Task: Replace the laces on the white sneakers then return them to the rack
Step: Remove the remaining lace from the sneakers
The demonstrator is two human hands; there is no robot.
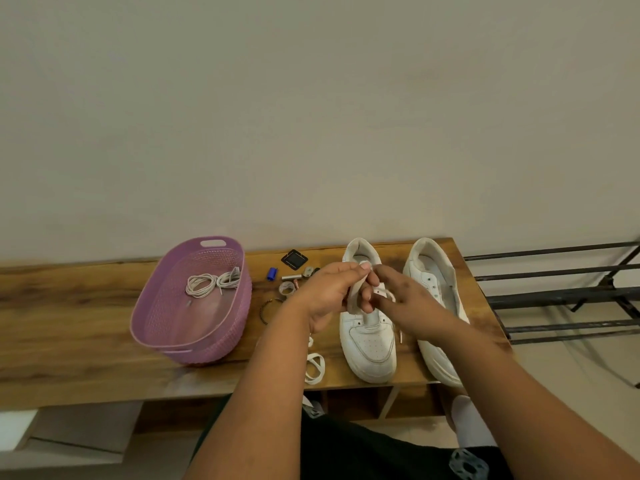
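hands over the left sneaker (369,341) of 2 on the wooden bench (86,327). left hand (325,296) curled, gripping its tongue and a white lace (384,292); right hand (408,299) pinches the same lace at the top eyelets. right sneaker (433,299) just beside it, unlaced. loose lace (315,367) left of the held shoe. purple basket (194,299) further left holds coiled laces (211,282). metal rack (561,292) right of the bench.

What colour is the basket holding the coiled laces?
Purple, or lilac; the basket shows clearly in the head view.
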